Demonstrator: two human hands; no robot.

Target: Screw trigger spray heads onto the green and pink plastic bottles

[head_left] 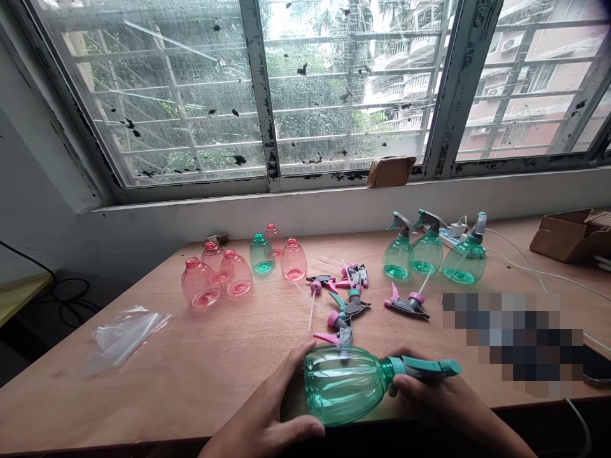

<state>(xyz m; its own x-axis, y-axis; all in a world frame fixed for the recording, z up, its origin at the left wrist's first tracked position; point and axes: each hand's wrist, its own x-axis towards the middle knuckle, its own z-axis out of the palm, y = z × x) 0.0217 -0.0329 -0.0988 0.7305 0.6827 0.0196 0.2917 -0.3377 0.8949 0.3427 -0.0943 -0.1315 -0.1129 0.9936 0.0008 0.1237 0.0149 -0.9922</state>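
A green spray bottle [346, 385] lies sideways between my hands at the table's front edge. My left hand [281, 407] wraps round its base end, thumb below and fingers behind it. At the neck, my right hand [424, 388] grips the teal and grey spray head [424, 367], which sits on the bottle. Just beyond are several loose spray heads: a pink and grey one [340, 327], a teal and grey one [352, 305], and a pink and grey one [408, 304] apart to the right.
Several pink bottles [238, 277] and a green bottle [262, 254], all without heads, stand at back left. Three green bottles with spray heads [464, 261] stand back right, near a power strip [449, 237]. Clear plastic bags [128, 334] lie left; a cardboard box [563, 236] stands far right.
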